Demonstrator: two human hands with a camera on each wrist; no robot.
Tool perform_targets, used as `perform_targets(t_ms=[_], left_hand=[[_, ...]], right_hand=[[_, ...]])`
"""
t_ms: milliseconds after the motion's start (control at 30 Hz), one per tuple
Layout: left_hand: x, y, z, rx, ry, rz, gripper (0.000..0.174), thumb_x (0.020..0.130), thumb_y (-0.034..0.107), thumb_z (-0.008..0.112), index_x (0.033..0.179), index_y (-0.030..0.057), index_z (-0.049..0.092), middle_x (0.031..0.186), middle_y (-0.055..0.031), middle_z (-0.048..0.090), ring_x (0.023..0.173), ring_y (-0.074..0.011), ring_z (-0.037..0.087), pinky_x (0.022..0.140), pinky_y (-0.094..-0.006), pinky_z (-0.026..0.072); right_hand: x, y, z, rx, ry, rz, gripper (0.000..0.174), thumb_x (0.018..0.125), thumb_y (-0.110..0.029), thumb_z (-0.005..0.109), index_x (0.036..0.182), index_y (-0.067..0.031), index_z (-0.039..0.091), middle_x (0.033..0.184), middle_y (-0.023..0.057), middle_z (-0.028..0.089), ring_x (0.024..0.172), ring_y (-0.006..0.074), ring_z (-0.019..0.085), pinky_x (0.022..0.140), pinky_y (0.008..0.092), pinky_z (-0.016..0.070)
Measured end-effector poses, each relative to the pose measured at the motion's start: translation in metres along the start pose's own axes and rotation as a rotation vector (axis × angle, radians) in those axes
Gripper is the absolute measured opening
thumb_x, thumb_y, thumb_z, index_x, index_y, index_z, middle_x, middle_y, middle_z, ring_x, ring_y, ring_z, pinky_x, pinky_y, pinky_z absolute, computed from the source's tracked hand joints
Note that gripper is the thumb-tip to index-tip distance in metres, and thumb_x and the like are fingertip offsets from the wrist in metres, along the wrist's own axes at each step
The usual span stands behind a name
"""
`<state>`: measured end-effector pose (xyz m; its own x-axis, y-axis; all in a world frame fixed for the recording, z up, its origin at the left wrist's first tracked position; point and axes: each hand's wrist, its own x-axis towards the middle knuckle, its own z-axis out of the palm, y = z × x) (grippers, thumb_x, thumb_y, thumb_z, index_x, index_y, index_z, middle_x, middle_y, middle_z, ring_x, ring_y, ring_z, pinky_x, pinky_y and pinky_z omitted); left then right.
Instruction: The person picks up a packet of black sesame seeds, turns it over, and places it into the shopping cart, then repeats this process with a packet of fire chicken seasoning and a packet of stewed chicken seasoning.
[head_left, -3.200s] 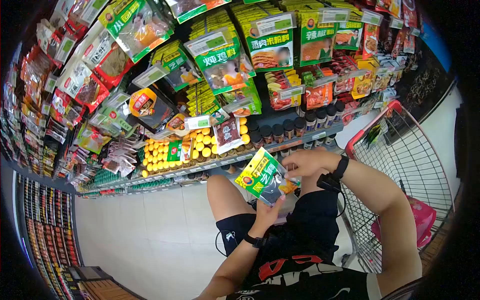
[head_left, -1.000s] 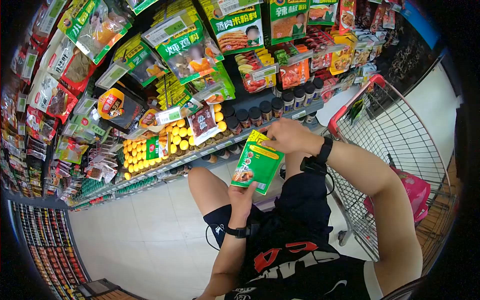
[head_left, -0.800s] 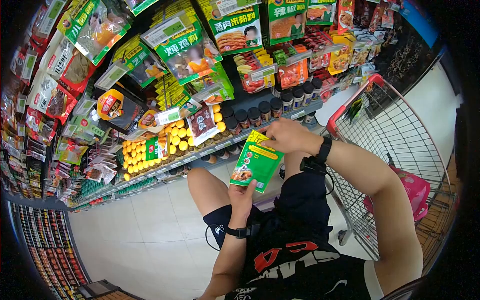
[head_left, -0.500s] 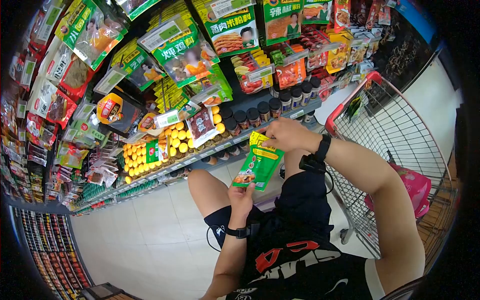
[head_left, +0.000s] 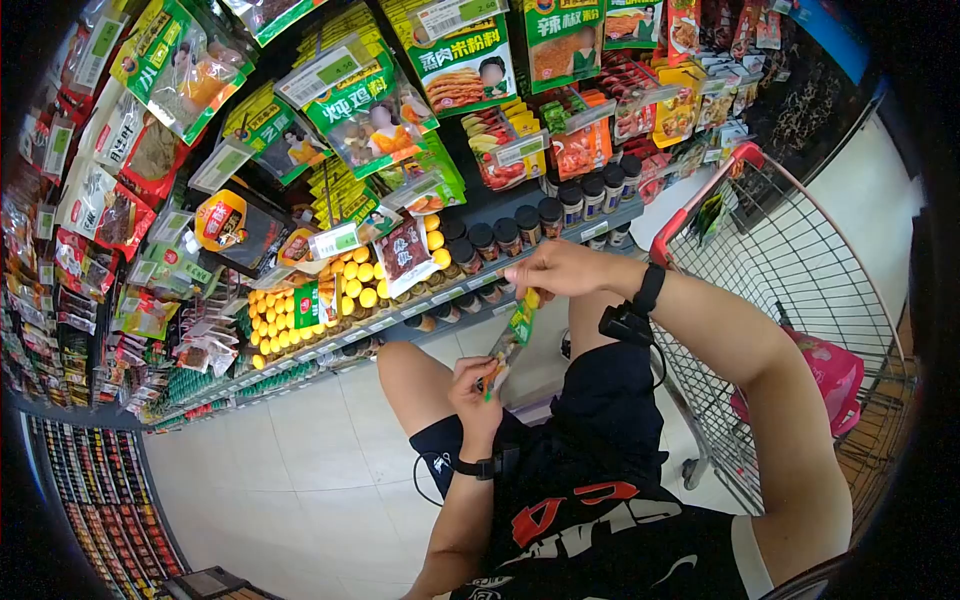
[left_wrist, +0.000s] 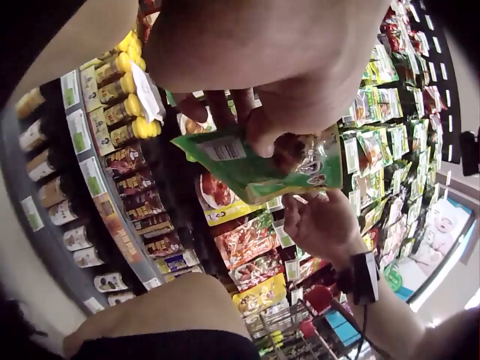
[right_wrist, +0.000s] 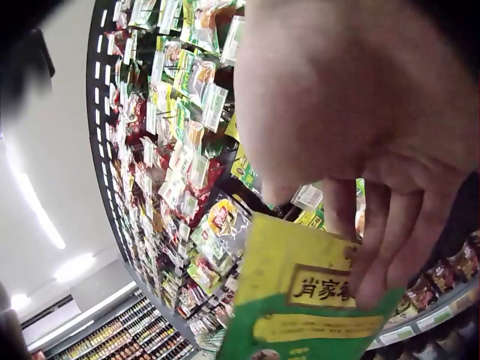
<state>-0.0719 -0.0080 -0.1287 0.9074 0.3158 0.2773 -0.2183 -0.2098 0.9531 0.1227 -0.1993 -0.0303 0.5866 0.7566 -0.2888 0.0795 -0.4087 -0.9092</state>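
Observation:
Between both hands is a green and yellow seasoning packet (head_left: 520, 327), turned nearly edge-on in the head view. My left hand (head_left: 476, 388) pinches its lower end, the thumb pressed on the green side in the left wrist view. At the yellow top end, my right hand (head_left: 562, 270) pinches the packet between thumb and fingers. The right wrist view shows the packet's printed yellow and green face (right_wrist: 300, 315) just below the right fingers. Both hands are in front of the person's knees, near the shelf.
Hanging seasoning packets (head_left: 375, 120) fill the rack ahead. Below them, a shelf holds yellow-lidded jars (head_left: 280, 322), black-lidded jars (head_left: 528, 222) and a red-brown packet (head_left: 404, 255) lying on the yellow lids. A shopping cart (head_left: 850, 300) with a pink bag (head_left: 825, 380) stands at the right.
The packet showed its front, then its green back, and is now turned nearly edge-on. The left fingers have rolled over with it, while the right hand stays at the top end.

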Motion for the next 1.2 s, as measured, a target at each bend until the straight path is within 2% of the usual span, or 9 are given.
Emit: perform_targets(t_ms=[133, 433, 533, 633, 733, 1033, 1133, 1167, 1200], left_hand=[[-0.003, 0.003, 0.004, 0.055, -0.050, 0.066, 0.027, 0.073, -0.016, 0.066, 0.093, 0.0020, 0.070, 0.098, -0.0116, 0.061, 0.093, -0.0235, 0.061, 0.085, -0.0298, 0.0493], [0.004, 0.011, 0.013, 0.193, -0.139, 0.087, 0.028, 0.074, -0.011, 0.066, 0.098, 0.0027, 0.071, 0.100, -0.0132, 0.063, 0.092, -0.0240, 0.063, 0.082, -0.0315, 0.0506], [0.006, 0.004, 0.013, 0.256, -0.156, 0.168, 0.031, 0.073, -0.011, 0.065, 0.099, 0.0038, 0.072, 0.099, -0.0128, 0.063, 0.093, -0.0250, 0.062, 0.082, -0.0315, 0.0502], [0.004, 0.002, 0.012, 0.288, -0.208, 0.143, 0.039, 0.066, -0.011, 0.065, 0.100, 0.0067, 0.073, 0.099, -0.0096, 0.062, 0.094, -0.0285, 0.058, 0.085, -0.0355, 0.0450], [0.003, 0.003, 0.011, 0.376, -0.239, 0.165, 0.042, 0.064, -0.011, 0.064, 0.101, 0.0079, 0.073, 0.096, -0.0091, 0.062, 0.093, -0.0291, 0.056, 0.085, -0.0368, 0.0435], [0.006, 0.027, 0.021, 0.422, -0.286, 0.179, 0.050, 0.068, -0.003, 0.072, 0.117, 0.0072, 0.065, 0.098, -0.0102, 0.057, 0.100, -0.0282, 0.056, 0.088, -0.0359, 0.0463], [0.005, 0.014, 0.017, 0.429, -0.229, 0.159, 0.051, 0.071, 0.000, 0.074, 0.121, 0.0061, 0.061, 0.100, -0.0098, 0.058, 0.099, -0.0260, 0.057, 0.089, -0.0353, 0.0455], [0.004, 0.007, 0.013, 0.338, -0.250, 0.034, 0.049, 0.073, 0.000, 0.072, 0.120, 0.0055, 0.060, 0.101, -0.0086, 0.058, 0.099, -0.0243, 0.058, 0.089, -0.0344, 0.0453], [0.002, -0.004, 0.010, 0.243, -0.274, -0.090, 0.046, 0.075, -0.001, 0.071, 0.119, 0.0049, 0.060, 0.101, -0.0075, 0.059, 0.099, -0.0227, 0.058, 0.089, -0.0335, 0.0452]], right_hand=[[-0.001, 0.005, 0.001, 0.102, -0.138, 0.041, 0.038, 0.097, -0.037, 0.055, 0.093, -0.0033, 0.073, 0.084, 0.0077, 0.070, 0.073, 0.0132, 0.068, 0.065, 0.0270, 0.0538], [0.003, 0.014, -0.001, 0.012, -0.133, -0.207, 0.018, 0.092, -0.010, 0.062, 0.104, 0.0007, 0.070, 0.089, 0.0084, 0.069, 0.081, 0.0100, 0.063, 0.073, 0.0244, 0.0495], [0.002, 0.011, 0.003, 0.078, -0.177, -0.296, 0.025, 0.091, -0.011, 0.059, 0.114, -0.0029, 0.066, 0.094, 0.0101, 0.071, 0.080, 0.0130, 0.065, 0.073, 0.0277, 0.0509], [-0.010, -0.014, -0.002, -0.051, -0.171, -0.162, 0.037, 0.090, -0.007, 0.058, 0.126, -0.0024, 0.052, 0.091, 0.0119, 0.070, 0.082, 0.0135, 0.065, 0.071, 0.0294, 0.0502], [-0.002, 0.008, 0.004, 0.008, -0.075, -0.205, 0.045, 0.090, -0.005, 0.058, 0.132, -0.0038, 0.043, 0.087, 0.0119, 0.069, 0.080, 0.0130, 0.064, 0.069, 0.0300, 0.0495], [0.000, 0.009, -0.002, -0.115, -0.214, -0.243, 0.011, 0.092, -0.002, 0.057, 0.100, 0.0057, 0.060, 0.075, 0.0028, 0.061, 0.071, 0.0035, 0.051, 0.062, 0.0239, 0.0418], [0.000, 0.012, 0.001, -0.199, -0.128, -0.298, 0.014, 0.090, -0.009, 0.062, 0.099, 0.0015, 0.063, 0.075, 0.0080, 0.063, 0.067, 0.0136, 0.055, 0.063, 0.0299, 0.0443], [0.000, 0.011, 0.003, -0.263, -0.090, -0.338, 0.015, 0.090, -0.011, 0.062, 0.098, 0.0007, 0.063, 0.075, 0.0097, 0.064, 0.065, 0.0174, 0.057, 0.063, 0.0322, 0.0452], [-0.001, 0.006, 0.005, -0.342, -0.077, -0.426, 0.013, 0.087, -0.008, 0.063, 0.097, -0.0025, 0.066, 0.083, 0.0116, 0.065, 0.077, 0.0265, 0.061, 0.071, 0.0361, 0.0468]])
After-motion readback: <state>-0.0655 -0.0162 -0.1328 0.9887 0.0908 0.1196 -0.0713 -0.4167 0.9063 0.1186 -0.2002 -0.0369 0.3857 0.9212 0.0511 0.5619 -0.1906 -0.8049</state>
